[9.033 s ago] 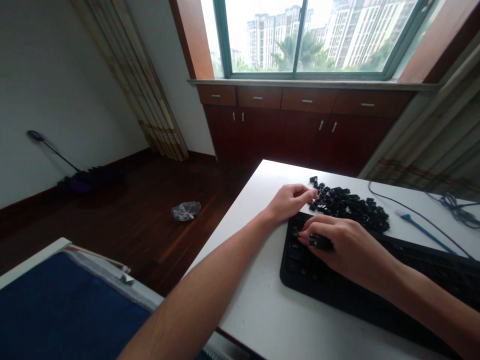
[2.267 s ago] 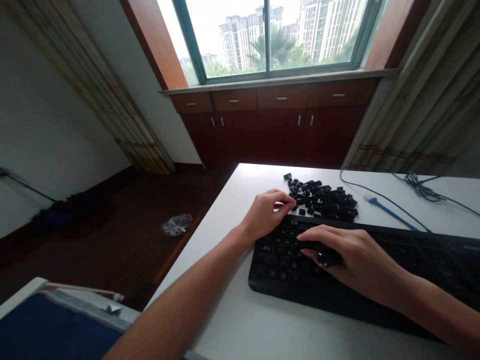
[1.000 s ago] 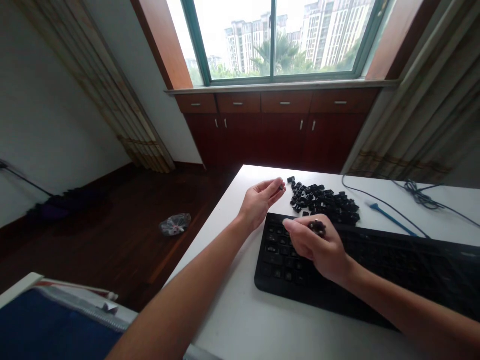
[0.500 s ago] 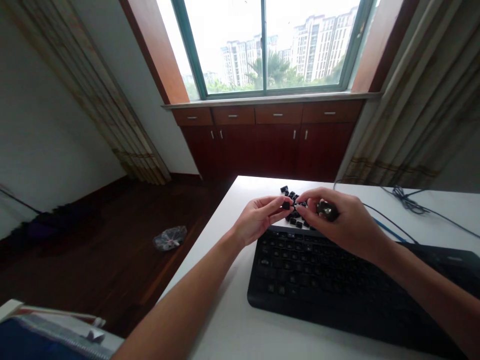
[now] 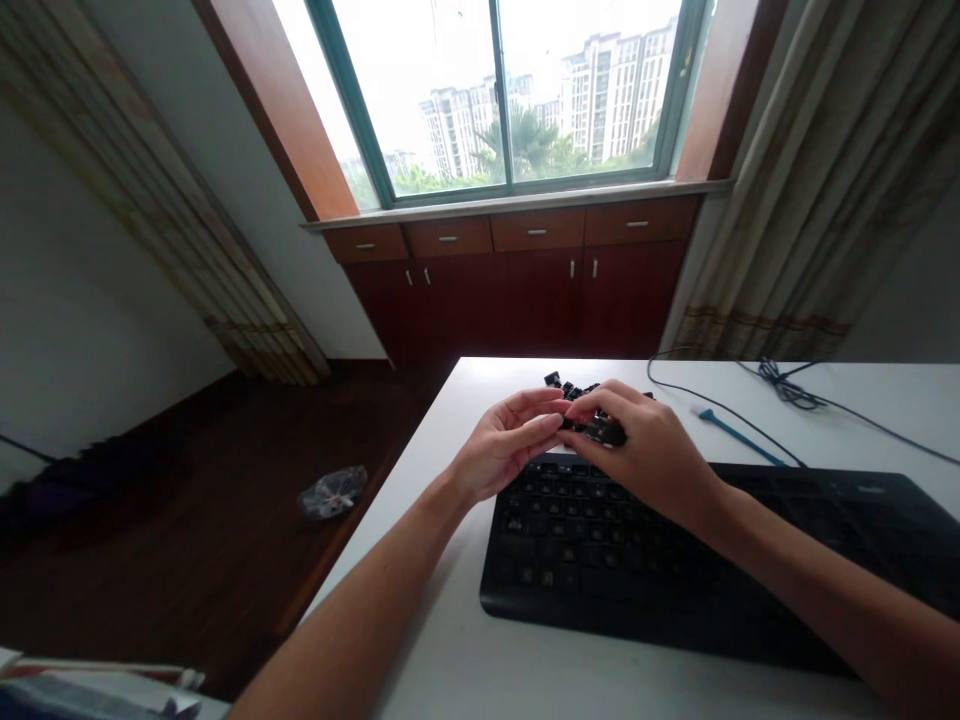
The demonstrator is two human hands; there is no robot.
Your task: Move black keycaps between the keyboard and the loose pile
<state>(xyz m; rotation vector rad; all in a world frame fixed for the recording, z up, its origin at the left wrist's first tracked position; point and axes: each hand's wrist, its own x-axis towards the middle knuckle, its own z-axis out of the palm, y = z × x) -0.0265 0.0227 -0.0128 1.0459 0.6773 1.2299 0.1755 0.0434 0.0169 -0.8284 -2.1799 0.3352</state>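
Observation:
My left hand (image 5: 506, 445) and my right hand (image 5: 641, 440) meet just above the far edge of a black computer keyboard (image 5: 600, 570), with their fingertips almost touching. My right fingers grip a small dark object (image 5: 606, 431), probably a keycap. My left fingertips pinch something small against it, mostly hidden. Behind my hands lies a pile of loose black keycaps (image 5: 577, 392), largely covered by my fingers. The keyboard rests on a white desk (image 5: 427, 640).
A blue tool (image 5: 731, 425) and a dark cable (image 5: 720, 405) lie on the desk to the right, with a tangled cable (image 5: 780, 372) behind them. The desk's left edge drops to a wooden floor holding a small plastic bag (image 5: 334, 492).
My hands have moved closer together and now overlap in front of the keycap pile. The view has tilted, so the keyboard and desk sit slightly lower and further left.

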